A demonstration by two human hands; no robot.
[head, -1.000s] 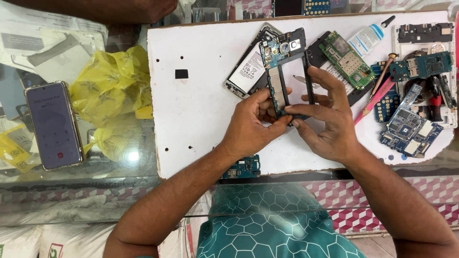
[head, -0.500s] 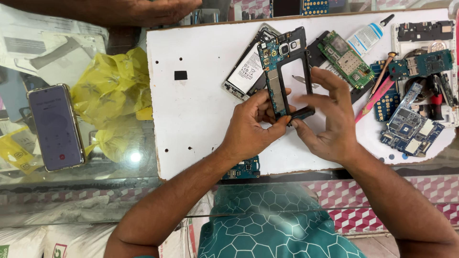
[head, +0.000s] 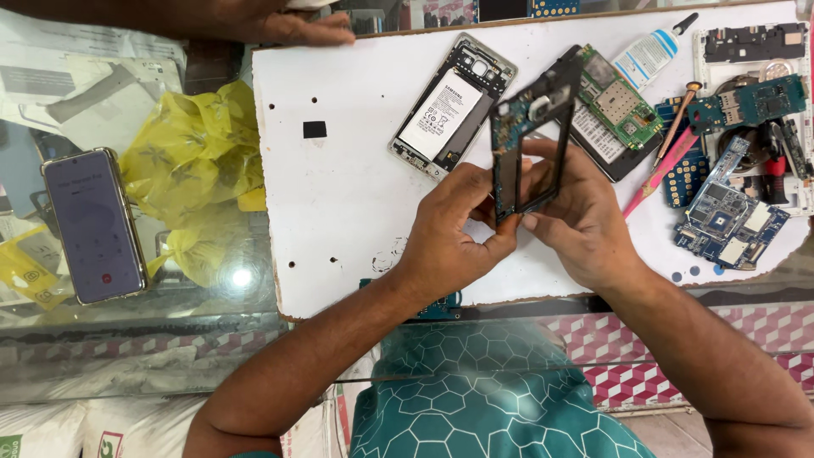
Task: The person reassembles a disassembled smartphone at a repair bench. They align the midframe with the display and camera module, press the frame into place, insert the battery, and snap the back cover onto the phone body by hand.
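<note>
The left hand (head: 445, 233) and right hand (head: 581, 220) are now holding the phone frame (head: 530, 131) lifted and tilted up on edge above the white board (head: 339, 212); a second ago it was lying nearly flat, low over the board, with both hands working along its lower end. The frame is being turned so its side and inner face are coming toward the camera, which suggests the person is checking or getting at its edge rather than pressing on it. The left fingers are pinching the frame's lower left rail, thumb pressed against the near side; the right fingers are curled around the right rail, thumb bearing on the inner edge. Behind the frame, an opened phone with its battery (head: 449, 106) is lying flat on the board, apart from the hands, and a green circuit board (head: 615, 97) is lying just beside the frame's top. Loose boards (head: 729, 216) are crowding the right edge. Another person's hand (head: 288, 25) is resting at the board's top left. A phone (head: 93, 225) is lying on the glass counter, well apart.
</note>
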